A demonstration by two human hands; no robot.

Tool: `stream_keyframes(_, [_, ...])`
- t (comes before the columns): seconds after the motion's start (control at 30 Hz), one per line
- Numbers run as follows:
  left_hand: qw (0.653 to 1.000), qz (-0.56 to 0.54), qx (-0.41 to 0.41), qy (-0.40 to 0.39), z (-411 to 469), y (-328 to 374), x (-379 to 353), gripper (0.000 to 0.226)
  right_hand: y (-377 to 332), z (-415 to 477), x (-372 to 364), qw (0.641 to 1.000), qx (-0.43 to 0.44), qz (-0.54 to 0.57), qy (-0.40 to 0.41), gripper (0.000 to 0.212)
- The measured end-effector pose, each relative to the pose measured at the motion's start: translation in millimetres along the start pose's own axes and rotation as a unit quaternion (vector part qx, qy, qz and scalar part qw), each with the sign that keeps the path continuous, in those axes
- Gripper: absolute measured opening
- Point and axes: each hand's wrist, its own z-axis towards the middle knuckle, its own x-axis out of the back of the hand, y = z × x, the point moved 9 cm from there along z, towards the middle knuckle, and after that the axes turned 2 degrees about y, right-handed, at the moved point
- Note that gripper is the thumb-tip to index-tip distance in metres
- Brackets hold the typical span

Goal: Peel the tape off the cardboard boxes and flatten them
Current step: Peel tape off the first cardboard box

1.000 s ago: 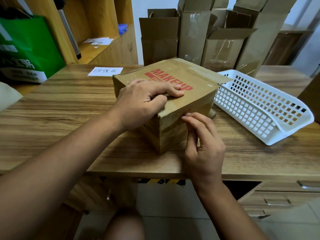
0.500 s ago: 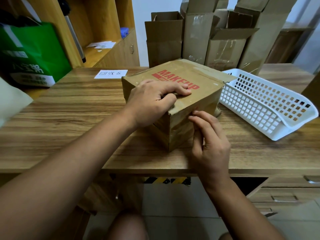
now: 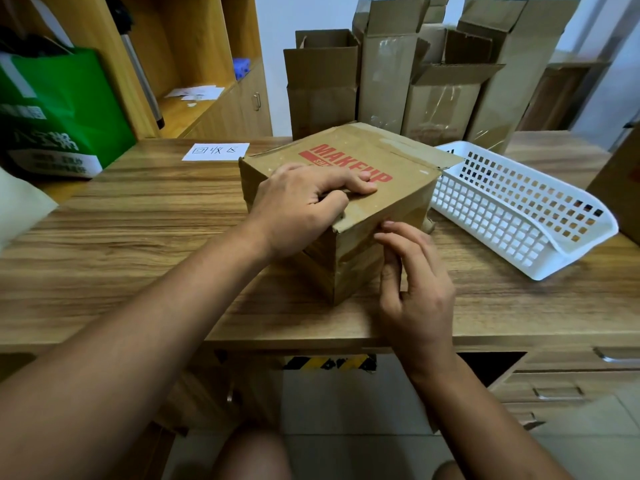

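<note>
Atop the box [image 3: 403,169], left hand [image 3: 298,209] grips, covering lettering [image 3: 334,154]; right hand [image 3: 417,289], hold unclear.

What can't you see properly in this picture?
Head view:
- Red print on the box: the small line under the big word is covered by the left hand.
- Tape at the box's near edge: too small to tell whether the right hand has any lifted.
- Green bag: cut off by the left edge.
- Insides of the tall boxes behind: hidden by their walls.
</note>
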Motion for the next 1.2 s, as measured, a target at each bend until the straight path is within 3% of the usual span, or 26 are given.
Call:
stream_keyframes(0.5, [1.0, 0.0, 0.005, -0.001, -1, 1, 1, 0.041, 2, 10, -4, 0.999, 0.008, -0.036, -0.008, 0.025])
stream_keyframes(1.0, [1.0, -0.002, 0.003, -0.001, -1, 1, 1, 0.04, 5, 12, -7, 0.992, 0.077, -0.085, -0.047, 0.02])
stream_keyframes(1.2, [1.0, -0.006, 0.002, -0.001, -1, 1, 0, 0.04, 2, 14, 1, 0.996, 0.074, -0.047, -0.028, 0.02])
